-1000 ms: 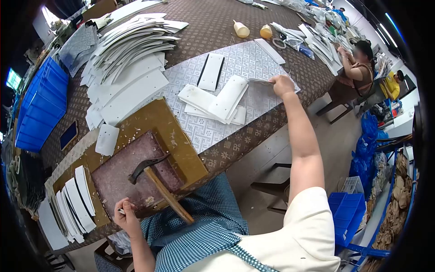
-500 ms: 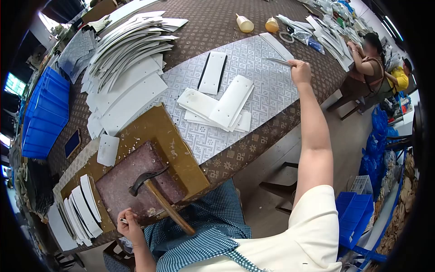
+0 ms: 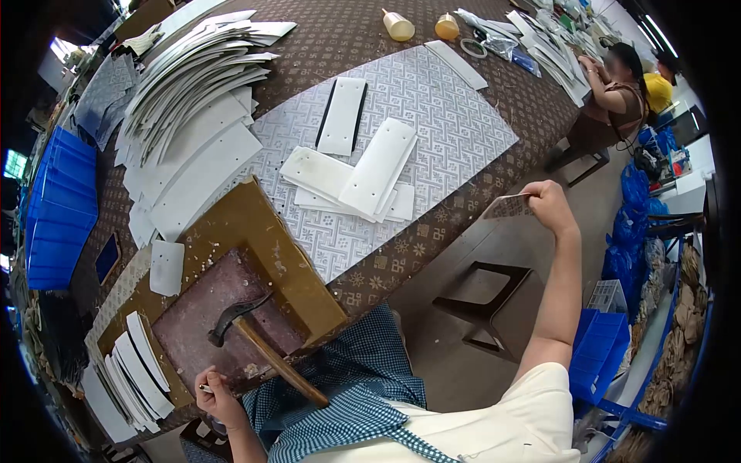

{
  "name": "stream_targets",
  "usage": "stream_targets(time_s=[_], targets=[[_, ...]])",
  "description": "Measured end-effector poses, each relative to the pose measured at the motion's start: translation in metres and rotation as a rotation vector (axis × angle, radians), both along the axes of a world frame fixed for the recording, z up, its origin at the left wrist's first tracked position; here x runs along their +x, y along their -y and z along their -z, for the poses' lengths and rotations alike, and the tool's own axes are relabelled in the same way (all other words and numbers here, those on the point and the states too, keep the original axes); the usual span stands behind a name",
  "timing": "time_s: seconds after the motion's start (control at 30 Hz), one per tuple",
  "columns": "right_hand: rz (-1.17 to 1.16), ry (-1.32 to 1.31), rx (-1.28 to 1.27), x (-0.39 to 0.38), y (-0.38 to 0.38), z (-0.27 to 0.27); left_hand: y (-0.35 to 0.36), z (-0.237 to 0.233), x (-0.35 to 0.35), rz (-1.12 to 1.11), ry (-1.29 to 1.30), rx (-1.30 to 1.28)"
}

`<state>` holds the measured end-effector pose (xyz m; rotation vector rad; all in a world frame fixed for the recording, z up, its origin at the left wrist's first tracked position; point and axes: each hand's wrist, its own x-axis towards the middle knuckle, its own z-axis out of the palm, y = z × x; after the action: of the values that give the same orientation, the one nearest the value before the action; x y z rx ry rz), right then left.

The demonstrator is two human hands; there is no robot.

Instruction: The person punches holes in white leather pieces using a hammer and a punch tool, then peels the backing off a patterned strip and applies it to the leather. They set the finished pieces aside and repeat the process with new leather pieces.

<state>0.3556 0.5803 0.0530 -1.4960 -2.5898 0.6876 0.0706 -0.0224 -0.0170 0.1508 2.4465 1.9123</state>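
Observation:
My right hand (image 3: 551, 205) is closed on the edge of a thin, flat, greyish-brown piece (image 3: 507, 206), held out past the table's edge above the floor. My left hand (image 3: 219, 396) is closed around a short, thin rod (image 3: 204, 388) with a pale tip; most of it is hidden by the fingers. Close by, a hammer (image 3: 262, 347) with a wooden handle lies on a dark red slab (image 3: 189, 339), its handle reaching over the table edge towards my apron. White punched panels (image 3: 380, 171) lie crossed in a small pile on patterned sheeting (image 3: 455, 116), beside a white panel with dark edges (image 3: 342, 116).
A large fanned stack of white panels (image 3: 193, 85) stands at the left, with a blue bin (image 3: 62, 216) beyond it. Two bottles (image 3: 398, 28) and a tape roll (image 3: 473, 49) sit at the back. A stool (image 3: 494, 305) stands below; another person (image 3: 617, 89) sits at right.
My right hand has moved right and towards me, carrying the thin flat piece from above the sheeting to beyond the table edge. The view has shifted slightly. My left hand keeps its hold.

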Motion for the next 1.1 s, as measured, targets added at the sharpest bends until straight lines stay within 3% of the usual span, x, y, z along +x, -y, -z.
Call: stream_targets(time_s=[0.03,0.17,0.37,0.43,0.57,0.67,0.73,0.8,0.87,0.97,1.1], targets=[[0.07,-0.16,-0.074,0.016,0.004,0.009,-0.001,-0.001,0.0,0.011,0.002,0.014],[0.066,-0.445,0.27,0.014,0.021,0.047,-0.005,-0.009,0.0,0.047,0.025,-0.004],[-0.145,-0.742,0.5,-0.128,0.066,0.026,0.009,0.006,-0.005,0.126,-0.046,0.035],[-0.268,-0.667,0.695,-0.169,0.07,0.042,0.011,0.011,-0.006,0.137,-0.074,0.053],[-0.461,-0.608,0.43,-0.206,0.141,0.06,0.011,0.012,-0.004,0.167,-0.095,0.089],[-0.494,-0.789,0.182,-0.205,0.211,0.067,0.009,0.005,-0.003,0.163,-0.067,0.055],[-0.555,-0.906,0.214,-0.193,0.255,0.056,0.006,0.004,-0.003,0.144,-0.082,0.064],[-0.532,-0.878,0.132,-0.181,0.285,0.066,0.006,0.013,-0.004,0.124,-0.104,0.066],[-0.392,-0.893,-0.077,-0.172,0.322,0.055,-0.009,-0.019,0.004,0.086,0.005,0.023],[-0.315,-0.702,-0.389,-0.169,0.356,0.053,-0.001,-0.015,0.002,0.117,0.015,-0.024],[-0.453,-0.45,-0.131,-0.178,0.372,0.05,0.004,-0.011,0.008,0.133,-0.129,0.038]])
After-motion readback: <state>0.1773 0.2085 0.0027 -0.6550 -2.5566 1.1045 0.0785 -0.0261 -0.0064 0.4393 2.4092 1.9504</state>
